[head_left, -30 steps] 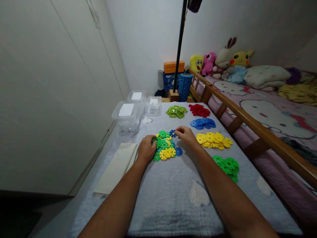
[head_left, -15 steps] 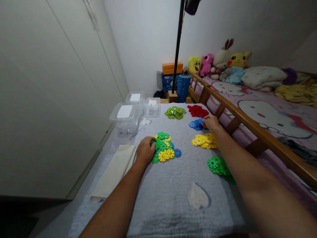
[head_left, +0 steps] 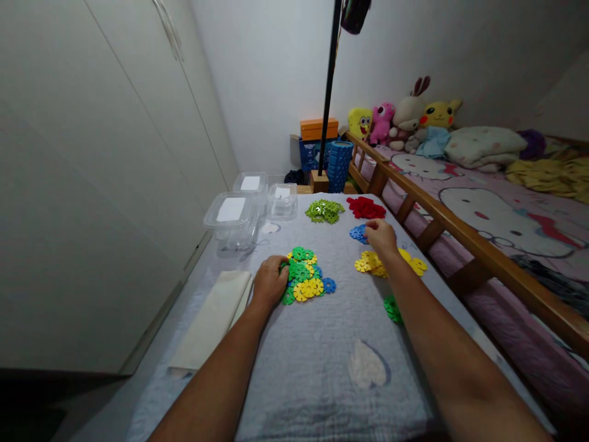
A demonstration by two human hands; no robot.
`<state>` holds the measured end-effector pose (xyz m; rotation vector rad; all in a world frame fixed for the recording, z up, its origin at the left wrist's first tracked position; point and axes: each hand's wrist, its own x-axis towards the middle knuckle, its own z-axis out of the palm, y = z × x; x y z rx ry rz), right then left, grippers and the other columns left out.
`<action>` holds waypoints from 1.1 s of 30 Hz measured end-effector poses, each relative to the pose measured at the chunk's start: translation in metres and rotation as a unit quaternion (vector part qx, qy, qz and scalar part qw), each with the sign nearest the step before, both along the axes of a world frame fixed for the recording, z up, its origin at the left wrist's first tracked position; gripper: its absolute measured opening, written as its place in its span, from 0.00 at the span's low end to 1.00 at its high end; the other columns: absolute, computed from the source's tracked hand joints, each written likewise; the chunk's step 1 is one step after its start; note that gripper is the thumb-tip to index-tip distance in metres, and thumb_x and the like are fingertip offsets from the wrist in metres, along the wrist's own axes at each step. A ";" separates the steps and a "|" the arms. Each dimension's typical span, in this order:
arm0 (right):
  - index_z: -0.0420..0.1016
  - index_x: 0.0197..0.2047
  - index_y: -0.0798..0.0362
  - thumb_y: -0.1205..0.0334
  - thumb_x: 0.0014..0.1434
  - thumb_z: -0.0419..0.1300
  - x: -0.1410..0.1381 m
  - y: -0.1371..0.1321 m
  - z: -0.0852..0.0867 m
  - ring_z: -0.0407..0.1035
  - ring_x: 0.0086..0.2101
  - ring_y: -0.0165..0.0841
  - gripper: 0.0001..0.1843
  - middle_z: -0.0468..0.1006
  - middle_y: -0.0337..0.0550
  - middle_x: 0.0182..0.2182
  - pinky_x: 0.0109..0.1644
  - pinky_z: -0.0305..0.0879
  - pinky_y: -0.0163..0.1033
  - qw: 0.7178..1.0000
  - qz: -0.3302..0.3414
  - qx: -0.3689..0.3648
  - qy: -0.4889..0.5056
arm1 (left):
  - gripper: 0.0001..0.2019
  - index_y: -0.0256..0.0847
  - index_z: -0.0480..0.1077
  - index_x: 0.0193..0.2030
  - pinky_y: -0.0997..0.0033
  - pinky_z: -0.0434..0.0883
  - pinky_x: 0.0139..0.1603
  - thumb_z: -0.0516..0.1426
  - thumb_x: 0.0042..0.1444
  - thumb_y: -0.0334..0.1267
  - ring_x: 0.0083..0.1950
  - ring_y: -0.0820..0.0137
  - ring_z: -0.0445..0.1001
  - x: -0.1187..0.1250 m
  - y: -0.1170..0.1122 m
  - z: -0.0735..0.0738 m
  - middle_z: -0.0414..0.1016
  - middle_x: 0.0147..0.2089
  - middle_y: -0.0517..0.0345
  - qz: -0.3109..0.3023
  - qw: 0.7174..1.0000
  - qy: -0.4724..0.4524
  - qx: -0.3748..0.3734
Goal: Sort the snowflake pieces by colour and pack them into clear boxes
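Observation:
Green, yellow and blue slotted plastic discs, flower-shaped building pieces, lie in a mixed pile [head_left: 304, 275] in the middle of the table. At its left edge rests my left hand [head_left: 271, 279], fingers bent in against the green pieces; what they hold, if anything, is hidden. My right hand [head_left: 381, 236] is closed in a pinch at the right side of the blue disc pile [head_left: 358, 233]. Its fingertips touch or hover just over the blue pieces, and I cannot make out what is between them. Under my right forearm lie yellow discs [head_left: 368, 263] and partly covered green discs [head_left: 392, 309].
Lime-green pieces [head_left: 324, 211] and red pieces [head_left: 365, 207] sit at the table's far end. Clear lidded boxes [head_left: 230, 212] stand at the back left, near a folded cream cloth [head_left: 211, 322]. A wooden bed rail [head_left: 442, 227] runs along the right, and a cabinet [head_left: 115, 184] along the left.
My right hand has shifted a little left over the blue pile, uncovering more of the yellow discs while its forearm hides more green ones. My left hand stays by the mixed pile.

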<state>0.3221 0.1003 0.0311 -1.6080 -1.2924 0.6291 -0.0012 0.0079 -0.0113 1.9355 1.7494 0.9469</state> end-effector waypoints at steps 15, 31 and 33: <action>0.77 0.49 0.56 0.63 0.55 0.66 -0.123 -0.095 -0.037 0.66 0.49 0.43 0.18 0.74 0.52 0.45 0.57 0.63 0.49 0.928 0.271 0.081 -0.242 | 0.14 0.38 0.74 0.48 0.58 0.70 0.57 0.53 0.58 0.32 0.51 0.60 0.75 -0.001 -0.001 0.001 0.79 0.49 0.47 -0.005 1.000 -0.027 -0.002; 0.74 0.35 0.51 0.67 0.56 0.59 -0.126 -0.090 -0.040 0.68 0.45 0.39 0.03 0.75 0.44 0.38 0.54 0.62 0.45 0.959 0.229 0.114 -0.120 | 0.19 0.40 0.75 0.48 0.57 0.68 0.58 0.50 0.65 0.49 0.53 0.59 0.74 -0.001 -0.005 0.008 0.79 0.50 0.48 -0.053 0.998 -0.043 0.006; 0.73 0.33 0.51 0.65 0.57 0.58 -0.124 -0.089 -0.040 0.69 0.41 0.37 0.03 0.75 0.43 0.36 0.49 0.64 0.43 0.970 0.208 0.104 -0.071 | 0.19 0.40 0.75 0.50 0.56 0.68 0.59 0.52 0.64 0.50 0.54 0.58 0.74 -0.001 -0.007 0.009 0.79 0.52 0.48 -0.058 0.998 -0.029 0.002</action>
